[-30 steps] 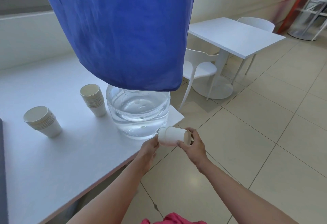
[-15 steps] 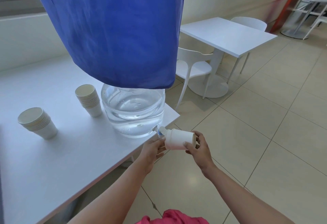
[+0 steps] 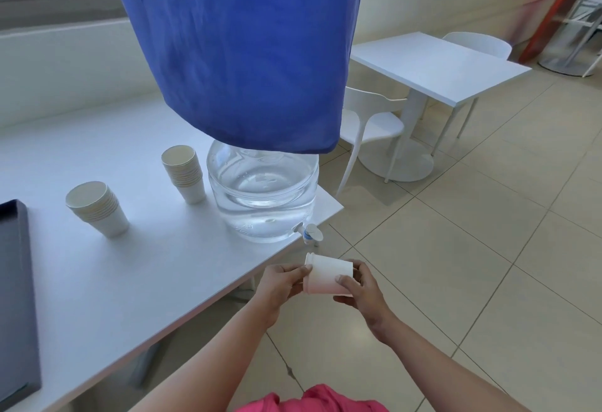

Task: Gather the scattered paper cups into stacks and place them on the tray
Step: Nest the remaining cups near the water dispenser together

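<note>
Both hands hold white paper cups (image 3: 325, 276) lying sideways, off the table's near right corner and above the floor. My left hand (image 3: 281, 284) grips the left end, my right hand (image 3: 358, 289) the right end; one cup sits nested in another. Two stacks of paper cups stand on the white table (image 3: 130, 281): a short wide stack (image 3: 97, 209) at the left and a taller stack (image 3: 184, 172) beside the water jug. The dark tray (image 3: 16, 297) lies at the table's left edge, partly cut off by the frame.
A clear water jug (image 3: 264, 196) under a blue cloth cover (image 3: 241, 46) stands at the table's right corner, its tap (image 3: 311, 234) jutting over the edge just above the held cups. A white chair (image 3: 368, 125) and another white table (image 3: 436, 66) stand on the tiled floor.
The hands with the cups have dropped lower and away from the jug's tap. The view has swung left, bringing the dark tray into sight.
</note>
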Tool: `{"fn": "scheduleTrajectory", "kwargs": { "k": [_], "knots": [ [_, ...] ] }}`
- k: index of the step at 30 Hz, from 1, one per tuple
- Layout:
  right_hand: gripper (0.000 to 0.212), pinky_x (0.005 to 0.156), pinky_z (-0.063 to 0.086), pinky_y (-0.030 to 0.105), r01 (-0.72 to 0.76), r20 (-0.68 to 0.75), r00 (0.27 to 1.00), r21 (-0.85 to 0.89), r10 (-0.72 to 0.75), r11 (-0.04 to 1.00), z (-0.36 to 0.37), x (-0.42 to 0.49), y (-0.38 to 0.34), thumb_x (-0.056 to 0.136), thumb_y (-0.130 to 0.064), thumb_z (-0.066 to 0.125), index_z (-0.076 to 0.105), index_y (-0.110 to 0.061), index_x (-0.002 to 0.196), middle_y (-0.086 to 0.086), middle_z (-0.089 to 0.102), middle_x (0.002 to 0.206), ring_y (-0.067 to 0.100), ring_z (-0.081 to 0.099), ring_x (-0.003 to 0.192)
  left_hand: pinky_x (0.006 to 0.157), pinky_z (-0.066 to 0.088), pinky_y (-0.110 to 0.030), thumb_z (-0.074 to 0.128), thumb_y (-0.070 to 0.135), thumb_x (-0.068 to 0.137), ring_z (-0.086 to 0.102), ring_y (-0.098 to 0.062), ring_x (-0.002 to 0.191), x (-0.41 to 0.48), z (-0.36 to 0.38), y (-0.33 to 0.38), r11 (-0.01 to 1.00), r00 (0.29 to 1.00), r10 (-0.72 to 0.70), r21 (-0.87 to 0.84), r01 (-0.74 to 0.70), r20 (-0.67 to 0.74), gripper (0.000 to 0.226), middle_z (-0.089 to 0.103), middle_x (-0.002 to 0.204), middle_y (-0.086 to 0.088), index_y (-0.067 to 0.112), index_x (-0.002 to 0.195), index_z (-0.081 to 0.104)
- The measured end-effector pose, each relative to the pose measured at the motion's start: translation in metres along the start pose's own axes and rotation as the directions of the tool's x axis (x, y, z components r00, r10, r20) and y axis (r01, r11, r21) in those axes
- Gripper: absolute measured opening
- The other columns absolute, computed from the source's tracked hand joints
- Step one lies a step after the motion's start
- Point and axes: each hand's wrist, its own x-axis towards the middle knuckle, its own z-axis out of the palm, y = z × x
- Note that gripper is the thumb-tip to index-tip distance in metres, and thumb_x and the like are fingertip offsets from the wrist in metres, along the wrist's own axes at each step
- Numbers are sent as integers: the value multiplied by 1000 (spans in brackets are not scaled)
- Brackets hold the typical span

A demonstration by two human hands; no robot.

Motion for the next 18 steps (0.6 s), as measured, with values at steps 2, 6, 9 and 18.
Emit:
{"fn": "scheduleTrajectory", "kwargs": {
  "k": [2, 6, 9, 18],
  "knots": [
    [40, 73, 55, 29, -25, 53, 998, -19, 26, 1000, 6, 1, 1, 76, -25, 62, 48, -16, 112, 3, 54, 106, 15, 58, 91, 55, 50, -13, 64, 16, 85, 68, -11, 65, -7, -7, 1, 1000, 1000, -2, 3, 2, -14, 26, 72, 88, -11, -1, 103, 69],
    [53, 76, 55, 31, -60, 178, 980, -156, 88, 986, 26, 6, 2, 66, -34, 67, 48, -16, 113, 3, 56, 106, 16, 59, 92, 50, 44, -11, 64, 16, 85, 60, -4, 51, -18, -28, 0, 998, 994, 52, 34, -49, -93, 21, 67, 65, -1, 1, 96, 71],
    [57, 77, 55, 31, -55, 239, 965, -224, 109, 973, 44, 10, -1, 64, -38, 70, 49, -18, 113, 3, 57, 107, 17, 60, 94, 79, 53, -37, 64, 19, 85, 63, -24, 78, -27, -42, 0, 996, 987, 85, 40, -80, -134, 22, 69, 88, -19, 1, 93, 73],
    [54, 73, 53, 27, 77, 393, 914, -402, 96, 913, 114, 32, -17, 76, -34, 75, 50, -21, 121, 2, 60, 108, 16, 60, 93, 60, 51, -24, 60, 23, 88, 63, -16, 62, -42, -97, 9, 988, 937, 146, 90, -123, -319, 24, 71, 71, -10, 3, 82, 72]
  ]
}}
